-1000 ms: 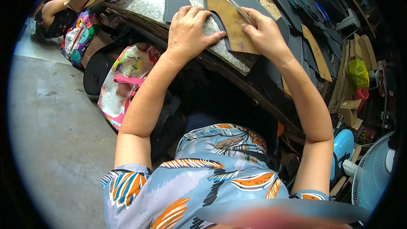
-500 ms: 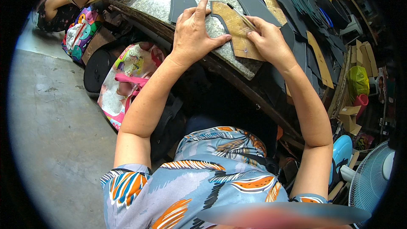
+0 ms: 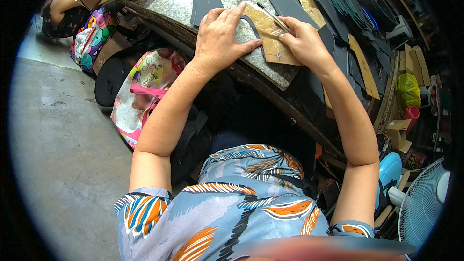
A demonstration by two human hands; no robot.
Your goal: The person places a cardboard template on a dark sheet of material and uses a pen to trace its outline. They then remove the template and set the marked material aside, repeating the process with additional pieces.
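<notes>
1. Since a second ago, both hands have slid toward the near edge of the surface (image 3: 270, 75), drawing the brown cardboard pattern (image 3: 270, 38) along.
2. Its long axis runs away from the person, lying on a dark sheet (image 3: 251, 21).
3. Left hand (image 3: 220, 36) presses flat, fingers spread, on the pattern's left side.
4. Right hand (image 3: 304, 43), just right of it, pinches a thin tool (image 3: 273, 15).
</notes>
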